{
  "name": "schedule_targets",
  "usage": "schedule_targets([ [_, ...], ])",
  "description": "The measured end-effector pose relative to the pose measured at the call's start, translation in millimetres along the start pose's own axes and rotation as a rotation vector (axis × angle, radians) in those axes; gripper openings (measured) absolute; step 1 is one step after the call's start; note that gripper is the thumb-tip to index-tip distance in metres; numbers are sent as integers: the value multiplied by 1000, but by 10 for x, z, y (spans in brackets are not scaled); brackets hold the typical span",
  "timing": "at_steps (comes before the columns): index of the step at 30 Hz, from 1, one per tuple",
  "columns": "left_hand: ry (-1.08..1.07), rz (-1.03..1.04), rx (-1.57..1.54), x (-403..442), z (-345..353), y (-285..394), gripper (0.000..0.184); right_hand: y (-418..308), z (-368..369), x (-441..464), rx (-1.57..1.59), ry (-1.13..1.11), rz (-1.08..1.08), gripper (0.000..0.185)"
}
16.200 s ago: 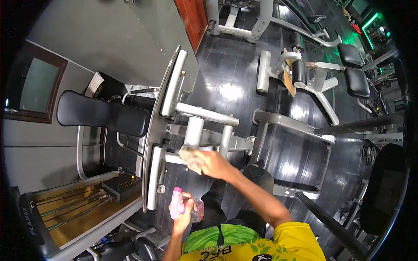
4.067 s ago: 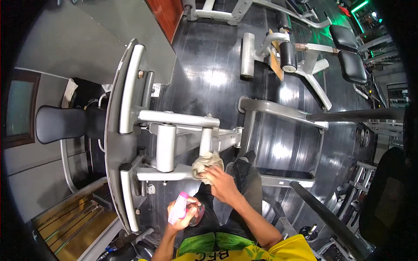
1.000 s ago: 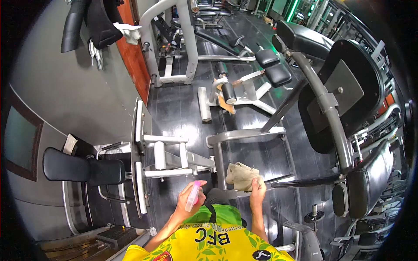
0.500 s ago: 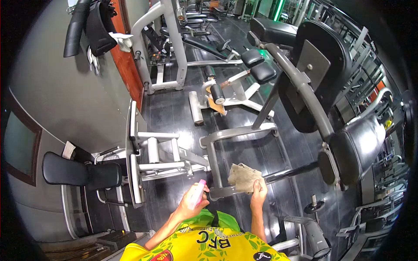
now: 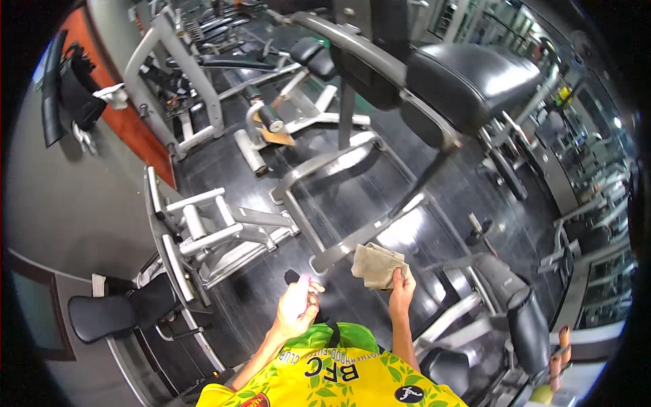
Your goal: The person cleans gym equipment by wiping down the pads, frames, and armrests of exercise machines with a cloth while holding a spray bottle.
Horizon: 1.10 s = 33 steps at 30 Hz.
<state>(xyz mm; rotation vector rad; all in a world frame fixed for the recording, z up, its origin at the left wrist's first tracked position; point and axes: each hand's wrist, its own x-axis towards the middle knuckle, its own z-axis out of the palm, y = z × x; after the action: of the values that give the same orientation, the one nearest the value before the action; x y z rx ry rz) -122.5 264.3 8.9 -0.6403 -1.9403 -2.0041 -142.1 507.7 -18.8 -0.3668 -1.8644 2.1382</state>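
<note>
My left hand (image 5: 295,313) is closed around a small pink and white spray bottle (image 5: 304,285), held upright in front of my body. Glare and my fingers hide part of the bottle. To its right, my right hand (image 5: 401,290) pinches the edge of a folded beige cloth (image 5: 377,265). The cloth hangs in the air, overlapping in view the grey metal base frame of a gym machine (image 5: 352,241). Neither hand touches a machine.
A black padded seat (image 5: 468,81) on a machine rises ahead to the right. At the left stand a white-framed machine (image 5: 210,237) and a black bench (image 5: 108,317). Another padded machine (image 5: 522,319) is close on my right. Black flooring (image 5: 224,173) runs between them.
My view has turned to the right, so the machines shift left and the padded seat looms larger. Both hands keep hold of the spray bottle and the cloth.
</note>
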Motion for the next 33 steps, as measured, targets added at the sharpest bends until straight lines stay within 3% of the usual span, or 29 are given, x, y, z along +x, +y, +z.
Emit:
schedule_targets([
  [8,-173,-125,89,-267,580,225,37,-12,-899,-794,-34,218,22,25],
  [13,-351,-217,37,-304,865,226,47,39,-1350,-1120,-32,407,35,25],
  [16,-375,-164,48,-261,1062,192,50,40,-1558,-1277,-42,495,31,24],
  [21,-513,-87,71,-106,1271,121,42,8,-1726,-1393,0,649,24,24],
  [24,-555,-179,64,5,1396,131,34,-5,-1747,-1413,15,716,37,23],
  [26,-576,-360,3,78,1483,108,23,-1,-1791,-1416,13,750,44,23],
  [30,-544,-317,-12,209,1749,-105,17,-61,-1905,-1315,0,779,32,22],
  [33,-527,-431,-97,309,1967,-315,16,-130,-2074,-1189,1,809,27,23],
])
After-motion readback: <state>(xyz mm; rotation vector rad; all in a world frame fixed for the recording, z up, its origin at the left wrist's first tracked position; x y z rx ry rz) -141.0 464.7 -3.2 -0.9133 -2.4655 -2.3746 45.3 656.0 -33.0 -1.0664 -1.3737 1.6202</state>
